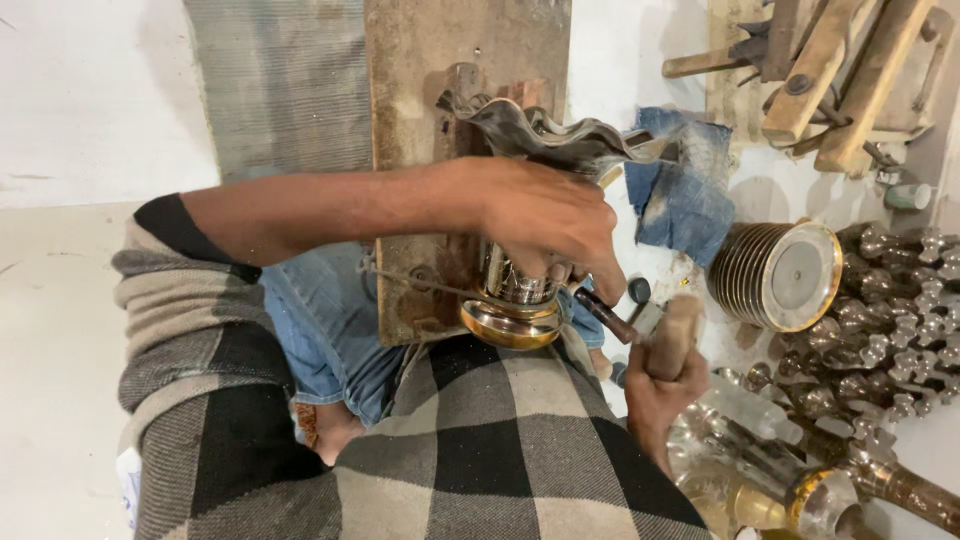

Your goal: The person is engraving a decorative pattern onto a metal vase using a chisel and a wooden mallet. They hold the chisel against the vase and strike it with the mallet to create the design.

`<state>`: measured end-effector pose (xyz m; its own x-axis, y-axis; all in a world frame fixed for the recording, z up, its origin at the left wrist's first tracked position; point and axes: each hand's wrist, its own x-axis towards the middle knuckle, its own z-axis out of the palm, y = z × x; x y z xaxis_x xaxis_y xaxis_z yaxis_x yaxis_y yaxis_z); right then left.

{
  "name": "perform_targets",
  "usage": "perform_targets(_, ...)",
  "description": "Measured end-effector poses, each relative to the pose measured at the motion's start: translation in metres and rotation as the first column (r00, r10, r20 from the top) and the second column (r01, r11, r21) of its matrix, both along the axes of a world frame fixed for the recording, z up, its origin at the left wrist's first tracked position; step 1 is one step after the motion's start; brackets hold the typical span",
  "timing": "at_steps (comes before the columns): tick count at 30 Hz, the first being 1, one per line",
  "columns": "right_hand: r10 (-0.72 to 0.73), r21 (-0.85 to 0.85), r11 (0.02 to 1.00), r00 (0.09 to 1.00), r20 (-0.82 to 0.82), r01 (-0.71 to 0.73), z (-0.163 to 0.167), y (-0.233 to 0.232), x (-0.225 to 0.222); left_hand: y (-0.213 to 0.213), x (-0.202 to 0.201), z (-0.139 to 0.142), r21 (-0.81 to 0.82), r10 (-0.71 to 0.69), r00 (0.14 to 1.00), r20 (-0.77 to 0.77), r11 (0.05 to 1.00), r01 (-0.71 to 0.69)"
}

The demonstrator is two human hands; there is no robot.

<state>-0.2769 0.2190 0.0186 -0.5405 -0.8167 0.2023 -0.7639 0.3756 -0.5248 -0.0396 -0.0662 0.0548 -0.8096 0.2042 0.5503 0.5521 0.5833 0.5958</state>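
A shiny metal vase (515, 300) with a wavy flared rim and a brass-coloured base lies against a wooden board (410, 90). My left hand (545, 220) wraps over the vase's body and holds it there. My right hand (660, 385) grips the wooden handle of a small hammer (672, 335), whose dark head points at the vase just under my left fingers. I sit with a checked cloth (470, 450) over my lap.
A stack of ribbed metal discs (775, 275) lies at the right, beside a pile of several ornate metal stems (890, 320). Shiny metal pieces (770, 480) lie at lower right. Blue denim cloth (690, 190) and wooden tools (830, 70) sit beyond.
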Motion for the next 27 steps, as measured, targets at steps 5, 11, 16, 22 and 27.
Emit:
perform_targets(5,0.220,-0.064,0.975,0.914,0.341,-0.211,0.004,-0.018,0.019,0.007,0.019,-0.011,-0.031,0.219,0.975,-0.038,0.975,-0.221)
perform_targets(11,0.180,-0.014,0.980,0.845,0.504,-0.201,0.045,-0.029,0.018,0.006,0.027,-0.015,-0.086,0.333,0.940,0.077,0.941,-0.326)
perform_targets(16,0.512,-0.540,0.825,0.621,0.593,-0.165,0.054,-0.047,0.013,0.008,0.027,-0.017,-0.076,0.357,0.930,0.086,0.933,-0.351)
perform_targets(22,0.239,-0.238,0.960,0.874,0.422,-0.148,0.045,-0.041,0.000,0.006,0.028,-0.015,0.030,0.327,0.945,-0.034,0.945,-0.326)
perform_targets(27,0.229,-0.097,0.969,0.973,0.027,-0.226,0.039,-0.052,-0.010,0.007,0.028,-0.011,-0.084,0.337,0.939,0.065,0.940,-0.332)
